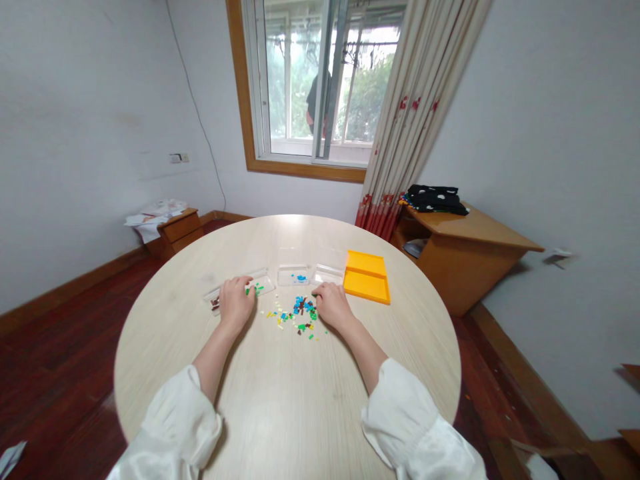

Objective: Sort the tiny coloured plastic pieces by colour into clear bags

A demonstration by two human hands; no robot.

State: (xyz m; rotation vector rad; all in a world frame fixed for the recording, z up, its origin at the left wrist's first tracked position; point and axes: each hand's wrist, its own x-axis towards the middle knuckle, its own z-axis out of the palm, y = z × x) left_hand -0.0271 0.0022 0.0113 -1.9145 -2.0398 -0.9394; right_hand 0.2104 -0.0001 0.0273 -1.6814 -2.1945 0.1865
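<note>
My left hand [237, 303] rests over the clear boxes on the left, its thumb and forefinger apart. Small green pieces [257, 289] lie in the clear box [269, 283] at its fingertips. Brown pieces [215, 303] show in another clear box beside that hand, partly covered by it. My right hand [332, 304] is curled at the right edge of a loose pile of tiny coloured pieces [302, 307]; whatever its fingertips pinch is too small to make out. The pile mixes blue, brown, green, yellow and cream bits.
Blue pieces [300, 277] sit in the middle clear box [285, 276]. Right of it stands another clear box [327, 273], then an open yellow case [367, 285]. All are on a round pale table [285, 400]. A wooden desk [480, 230] with folded cloth stands beyond, right.
</note>
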